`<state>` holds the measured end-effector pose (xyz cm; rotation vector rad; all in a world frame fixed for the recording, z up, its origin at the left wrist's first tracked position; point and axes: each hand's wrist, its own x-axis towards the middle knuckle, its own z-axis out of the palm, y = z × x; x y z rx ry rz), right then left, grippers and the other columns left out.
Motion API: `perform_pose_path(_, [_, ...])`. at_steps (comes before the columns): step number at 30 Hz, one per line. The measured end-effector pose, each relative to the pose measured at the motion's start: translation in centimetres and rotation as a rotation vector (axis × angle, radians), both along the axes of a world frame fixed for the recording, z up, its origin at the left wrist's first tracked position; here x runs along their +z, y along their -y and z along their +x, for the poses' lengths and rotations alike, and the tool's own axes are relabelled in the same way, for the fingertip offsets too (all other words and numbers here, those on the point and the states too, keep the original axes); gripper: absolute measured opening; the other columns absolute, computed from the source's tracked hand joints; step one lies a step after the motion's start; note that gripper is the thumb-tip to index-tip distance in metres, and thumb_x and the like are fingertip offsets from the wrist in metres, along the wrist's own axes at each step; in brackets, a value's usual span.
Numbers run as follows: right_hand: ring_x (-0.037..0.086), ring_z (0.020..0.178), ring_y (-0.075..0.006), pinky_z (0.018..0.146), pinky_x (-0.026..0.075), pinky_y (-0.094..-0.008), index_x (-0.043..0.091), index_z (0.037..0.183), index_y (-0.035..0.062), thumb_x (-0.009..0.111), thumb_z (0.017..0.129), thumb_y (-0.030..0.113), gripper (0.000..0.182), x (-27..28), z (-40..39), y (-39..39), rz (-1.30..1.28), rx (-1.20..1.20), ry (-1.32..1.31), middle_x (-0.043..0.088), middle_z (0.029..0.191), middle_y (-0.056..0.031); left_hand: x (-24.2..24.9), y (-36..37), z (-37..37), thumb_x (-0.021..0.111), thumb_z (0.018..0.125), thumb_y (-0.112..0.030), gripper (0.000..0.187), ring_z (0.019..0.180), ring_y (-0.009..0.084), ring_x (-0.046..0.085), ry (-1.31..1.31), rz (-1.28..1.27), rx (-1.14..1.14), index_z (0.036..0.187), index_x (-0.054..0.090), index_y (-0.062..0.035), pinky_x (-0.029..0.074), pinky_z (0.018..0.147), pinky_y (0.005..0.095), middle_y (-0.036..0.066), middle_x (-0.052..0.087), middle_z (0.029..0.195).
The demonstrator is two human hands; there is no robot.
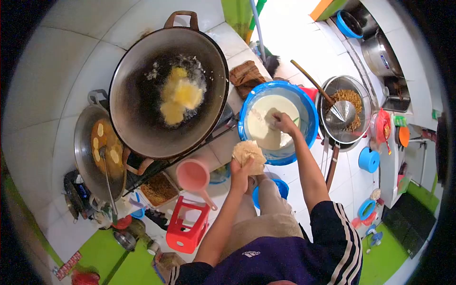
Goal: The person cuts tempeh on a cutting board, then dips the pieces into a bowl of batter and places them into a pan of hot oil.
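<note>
My left hand (243, 173) is closed around a stack of thin, pale slices (249, 156) that look like tempeh, just outside the near left rim of a blue basin (313, 118). Inside the basin is creamy white batter (270, 102). My right hand (286, 124) reaches over it, fingers bent down and pressed together at the batter's surface. Whatever those fingers pinch is hidden. To the left, a large wok (137, 85) holds bubbling oil with several yellow battered pieces (185, 95) frying in it.
A second wok (83, 152) with pale pieces in orange liquid and a ladle (109, 183) stands far left. A pink dipper (192, 173) and red stool (187, 225) are near my left arm. Right of the basin sits a strainer (365, 99) with brown fried bits and a skimmer (340, 114).
</note>
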<state>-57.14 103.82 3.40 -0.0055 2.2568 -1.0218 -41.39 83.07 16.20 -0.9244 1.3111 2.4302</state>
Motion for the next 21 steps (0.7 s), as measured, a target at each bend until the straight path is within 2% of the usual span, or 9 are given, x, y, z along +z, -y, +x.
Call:
perform_pose_path(3, [0.063, 0.080, -0.0231, 0.075, 0.049, -0.0334, 0.062, 0.106, -0.0016, 0.057, 0.078, 0.011, 0.031, -1.2, 1.2, 0.0, 0.021, -0.055, -0.199, 0.066, 0.089, -0.0163, -0.4, 0.0, 1.5, 0.060, 0.087, -0.004, 0.039, 0.099, 0.0155, 0.060, 0.027, 0.010, -0.038, 0.124, 0.047, -0.0027, 0.051, 0.082, 0.0289, 0.006, 0.058, 0.114])
perform_pose_path(6, [0.064, 0.086, -0.0266, 0.078, 0.049, -0.0348, 0.061, 0.104, -0.0014, 0.055, 0.077, 0.009, 0.029, -1.7, 0.8, 0.8, -0.016, -0.095, -0.121, 0.065, 0.093, -0.0193, -0.9, -0.1, 2.3, 0.060, 0.088, -0.005, 0.038, 0.100, 0.0161, 0.060, 0.049, 0.034, -0.021, 0.124, 0.047, -0.0028, 0.051, 0.083, 0.0296, 0.007, 0.058, 0.115])
perform_pose_path(9, [0.063, 0.092, -0.0316, 0.081, 0.048, -0.0380, 0.060, 0.104, -0.0005, 0.056, 0.076, 0.008, 0.029, -1.4, -0.5, 1.5, -0.149, 0.124, -0.169, 0.064, 0.097, -0.0213, -0.8, 0.0, 2.5, 0.060, 0.088, -0.004, 0.039, 0.102, 0.0169, 0.060, 0.044, 0.058, 0.001, 0.124, 0.046, -0.0029, 0.050, 0.085, 0.0302, 0.007, 0.058, 0.116])
perform_pose_path(12, [0.060, 0.096, -0.0370, 0.083, 0.047, -0.0410, 0.059, 0.104, 0.0011, 0.059, 0.075, 0.009, 0.030, -1.0, -2.2, 3.3, 0.046, 0.197, -0.342, 0.062, 0.102, -0.0232, -0.8, 0.2, 2.6, 0.059, 0.087, -0.004, 0.041, 0.102, 0.0177, 0.060, 0.052, 0.035, 0.010, 0.126, 0.045, -0.0031, 0.050, 0.086, 0.0303, 0.008, 0.058, 0.116])
perform_pose_path(15, [0.059, 0.095, -0.0397, 0.081, 0.047, -0.0425, 0.059, 0.103, 0.0022, 0.061, 0.075, 0.011, 0.029, 1.4, -2.8, 5.1, 0.149, 0.133, -0.361, 0.061, 0.103, -0.0228, -0.8, 0.5, 2.7, 0.059, 0.087, -0.003, 0.042, 0.103, 0.0182, 0.059, 0.058, 0.020, -0.003, 0.127, 0.044, -0.0030, 0.050, 0.087, 0.0306, 0.008, 0.057, 0.117])
perform_pose_path(18, [0.060, 0.096, -0.0379, 0.082, 0.048, -0.0451, 0.061, 0.108, 0.0074, 0.064, 0.078, 0.020, 0.032, -0.3, -3.8, 5.7, 0.071, 0.149, -0.319, 0.062, 0.108, -0.0201, -0.9, 0.9, 2.8, 0.059, 0.087, -0.003, 0.042, 0.105, 0.0184, 0.059, 0.073, 0.053, 0.006, 0.127, 0.044, -0.0029, 0.050, 0.087, 0.0307, 0.008, 0.057, 0.119])
perform_pose_path(21, [0.062, 0.093, -0.0331, 0.081, 0.050, -0.0417, 0.059, 0.110, 0.0074, 0.064, 0.080, 0.022, 0.034, -3.1, -4.3, 5.0, -0.098, 0.240, -0.270, 0.063, 0.107, -0.0165, -0.7, 0.9, 3.0, 0.059, 0.087, -0.003, 0.042, 0.105, 0.0186, 0.059, 0.057, 0.028, 0.031, 0.127, 0.044, -0.0027, 0.050, 0.088, 0.0310, 0.008, 0.057, 0.119])
